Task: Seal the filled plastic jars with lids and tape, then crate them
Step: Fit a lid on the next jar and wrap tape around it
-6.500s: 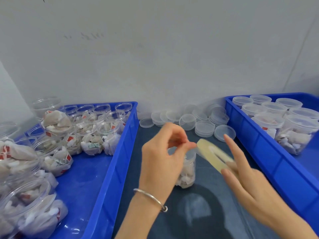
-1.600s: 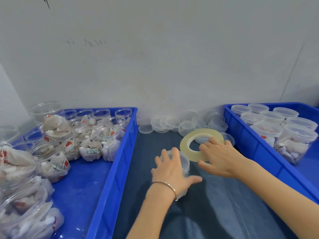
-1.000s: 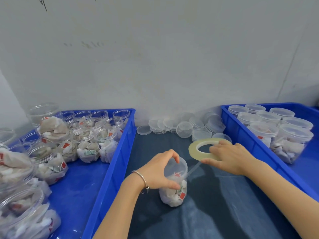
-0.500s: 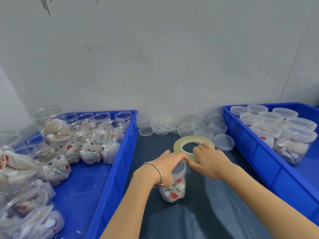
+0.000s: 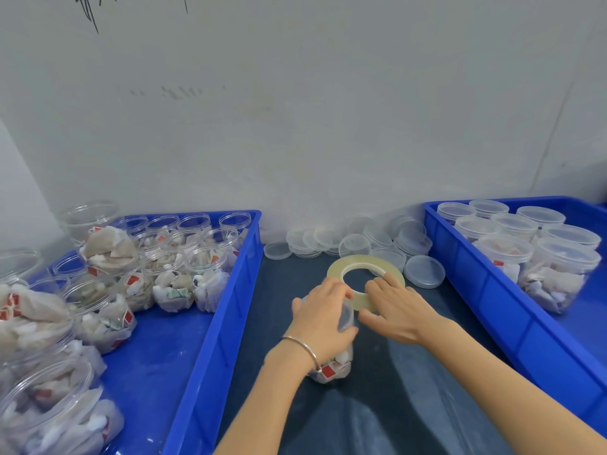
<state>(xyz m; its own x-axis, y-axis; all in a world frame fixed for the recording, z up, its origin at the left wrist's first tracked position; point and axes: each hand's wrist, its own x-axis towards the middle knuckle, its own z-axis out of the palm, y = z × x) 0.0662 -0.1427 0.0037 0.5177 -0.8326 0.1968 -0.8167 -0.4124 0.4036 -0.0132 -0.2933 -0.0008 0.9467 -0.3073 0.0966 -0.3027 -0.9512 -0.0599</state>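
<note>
A clear plastic jar (image 5: pixel 335 369) filled with white sachets stands on the dark table between two blue crates. My left hand (image 5: pixel 323 320) wraps over its lidded top from the left and grips it. My right hand (image 5: pixel 395 310) holds a yellowish tape roll (image 5: pixel 361 264) flat against the jar's right side, fingers curled over the roll's near edge. The two hands touch above the lid. The jar's upper half is hidden by my left hand.
The left blue crate (image 5: pixel 226 310) holds several open filled jars (image 5: pixel 170 280). The right blue crate (image 5: pixel 486 290) holds several lidded jars (image 5: pixel 555 274). Loose clear lids (image 5: pixel 354 241) lie stacked against the wall, one lid (image 5: pixel 423 271) beside the tape.
The jar has turned under my left hand, which now lies over its top from the near side. The tape roll has stayed pressed close against the jar.
</note>
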